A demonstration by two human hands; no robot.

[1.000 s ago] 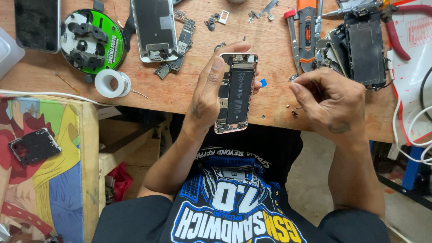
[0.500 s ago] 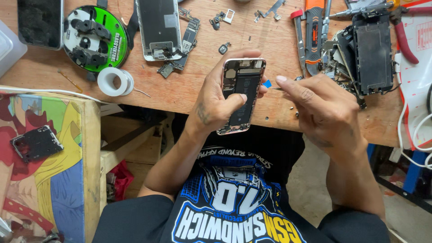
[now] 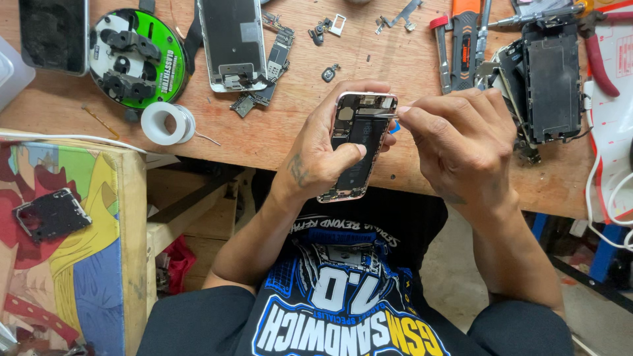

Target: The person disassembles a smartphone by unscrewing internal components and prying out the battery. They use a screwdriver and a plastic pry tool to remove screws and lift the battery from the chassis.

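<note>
- Left hand [image 3: 323, 155] is wrapped around an opened phone [image 3: 359, 145], held above the bench edge [image 3: 277, 142].
- Right hand [image 3: 461, 142] pinches a thin tool [image 3: 381, 115] with its tip inside the phone's top.
- Farther off: solder reel [image 3: 165, 123], screen panel [image 3: 231, 43].

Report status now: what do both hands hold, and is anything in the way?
Left hand grips opened phone. Right hand pinches thin tool, tip inside phone top. Nothing between hands; loose parts lie apart on wooden bench.

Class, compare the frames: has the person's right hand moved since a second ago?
Yes. The right hand has moved left along the wooden bench, from beside the opened phone to its top end.
</note>
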